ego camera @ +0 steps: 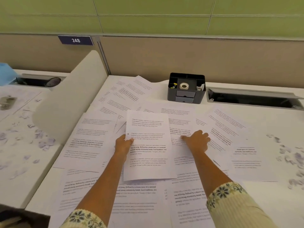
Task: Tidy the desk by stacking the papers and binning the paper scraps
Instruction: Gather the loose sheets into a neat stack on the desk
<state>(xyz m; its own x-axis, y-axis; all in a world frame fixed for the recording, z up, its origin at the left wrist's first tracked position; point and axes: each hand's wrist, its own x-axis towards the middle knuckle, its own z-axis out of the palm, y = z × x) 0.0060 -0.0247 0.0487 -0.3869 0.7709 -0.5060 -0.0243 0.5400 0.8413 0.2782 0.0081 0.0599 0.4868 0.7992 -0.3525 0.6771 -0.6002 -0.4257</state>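
Note:
Several printed sheets lie scattered and overlapping across the white desk (pixel 271 195). My left hand (pixel 122 144) pinches the left edge of one printed sheet (pixel 148 145), held slightly above the others in the middle. My right hand (pixel 196 141) rests palm down on a sheet (pixel 181 134) just to the right of it, with its fingers curled onto the paper. Small torn paper scraps (pixel 291 160) lie at the desk's right edge.
A black desk organiser (pixel 186 88) with a tape roll stands at the back. A cable tray slot (pixel 251 98) opens behind right. A white curved divider (pixel 70 102) separates the left neighbouring desk, which carries more scraps (pixel 41 139). A partition wall runs along the back.

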